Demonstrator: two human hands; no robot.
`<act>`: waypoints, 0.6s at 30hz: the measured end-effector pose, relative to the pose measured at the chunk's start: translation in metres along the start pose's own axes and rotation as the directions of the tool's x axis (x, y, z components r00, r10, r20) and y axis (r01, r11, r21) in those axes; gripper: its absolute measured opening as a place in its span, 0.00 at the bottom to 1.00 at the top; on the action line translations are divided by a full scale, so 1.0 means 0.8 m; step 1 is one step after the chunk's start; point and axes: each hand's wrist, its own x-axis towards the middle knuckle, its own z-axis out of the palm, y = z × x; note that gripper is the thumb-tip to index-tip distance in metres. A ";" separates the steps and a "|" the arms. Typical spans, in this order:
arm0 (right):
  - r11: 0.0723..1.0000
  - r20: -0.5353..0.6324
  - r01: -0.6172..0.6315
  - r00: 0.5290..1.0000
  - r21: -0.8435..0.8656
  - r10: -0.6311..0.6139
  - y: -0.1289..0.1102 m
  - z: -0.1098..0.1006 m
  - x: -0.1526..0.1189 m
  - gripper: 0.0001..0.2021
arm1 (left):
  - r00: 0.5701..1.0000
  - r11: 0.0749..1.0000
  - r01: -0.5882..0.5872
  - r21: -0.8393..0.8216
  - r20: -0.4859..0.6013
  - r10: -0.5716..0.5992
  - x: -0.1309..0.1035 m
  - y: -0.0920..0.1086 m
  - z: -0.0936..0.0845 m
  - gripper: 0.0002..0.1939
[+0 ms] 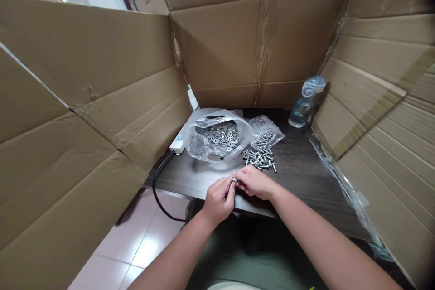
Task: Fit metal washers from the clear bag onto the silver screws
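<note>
My left hand and my right hand meet near the front edge of the dark table, fingertips pinched together. A small shiny metal fastener shows between them, both hands closed on it; fingers cover most of it, so its exact kind cannot be told. Just beyond my right hand lies a loose pile of metal bolts, some spilling from a clear plastic bag. Left of that pile, an open translucent plastic bag holds many flat metal washers.
Cardboard walls enclose the dark wooden table on the left, back and right. A water bottle stands at the back right. On the left, a white power strip trails a black cable over the table's edge.
</note>
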 end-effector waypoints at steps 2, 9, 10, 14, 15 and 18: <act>1.000 -0.012 0.005 1.000 0.000 -0.005 0.001 0.000 0.000 0.16 | 0.999 0.999 0.040 -0.027 -0.018 -0.040 0.002 0.002 0.000 0.12; 0.996 -0.051 0.090 0.995 -0.015 -0.090 0.003 0.005 0.001 0.18 | 0.996 0.998 0.067 -0.001 -0.050 -0.067 0.009 0.010 0.002 0.11; 0.996 -0.052 0.084 0.995 -0.008 -0.085 0.003 0.005 0.001 0.18 | 0.997 0.998 0.063 0.000 -0.055 -0.063 0.009 0.010 0.002 0.11; 0.998 -0.130 0.060 0.990 0.019 -0.057 0.000 0.006 0.001 0.23 | 0.994 0.995 0.088 0.055 -0.074 -0.084 0.009 0.006 -0.001 0.09; 0.998 -0.164 0.062 0.985 0.027 -0.056 -0.001 0.006 0.001 0.25 | 0.989 0.989 0.122 0.083 -0.088 -0.115 0.010 0.003 -0.005 0.09; 0.997 -0.230 0.052 0.972 0.054 -0.038 -0.003 0.005 0.002 0.26 | 0.959 0.946 0.265 0.187 -0.154 -0.239 0.022 -0.009 -0.028 0.10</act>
